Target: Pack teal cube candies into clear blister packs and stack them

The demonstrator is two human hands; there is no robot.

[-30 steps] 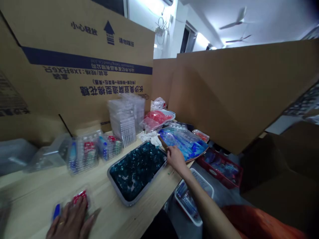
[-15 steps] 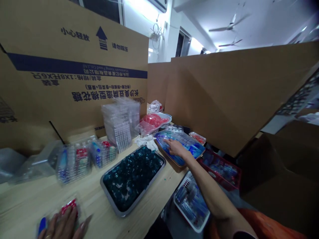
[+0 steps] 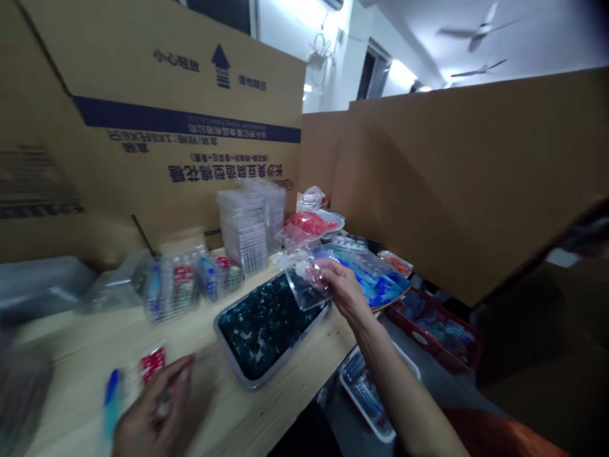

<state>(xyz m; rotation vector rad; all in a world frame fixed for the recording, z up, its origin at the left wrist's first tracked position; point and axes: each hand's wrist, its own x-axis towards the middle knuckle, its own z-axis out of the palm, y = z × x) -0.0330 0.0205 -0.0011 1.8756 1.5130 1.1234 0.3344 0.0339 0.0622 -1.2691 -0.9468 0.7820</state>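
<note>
My right hand [image 3: 340, 285] grips a clear plastic tray [image 3: 304, 285] by its edge, over the far right end of a grey tray [image 3: 285, 376] of dark teal pieces. Low at the left is my left hand [image 3: 155, 406], its fingers pinched together around something small and greenish, too blurred to name. Beside it on the table lie a red packet with white marks [image 3: 153, 363] and a blue and teal stick-like item [image 3: 112, 400].
Filled clear packs [image 3: 174, 285] and a stack of clear trays [image 3: 245, 228] stand before a cardboard box [image 3: 190, 82]. A bag of red pieces [image 3: 309, 223] and blue items [image 3: 380, 285] lie behind my right hand. A white basket [image 3: 390, 435] and red crate [image 3: 445, 349] sit below.
My right hand has drawn back from the blue items and now holds a clear tray. My left hand has lifted off the flat packet and closed its fingers. The view has shifted left.
</note>
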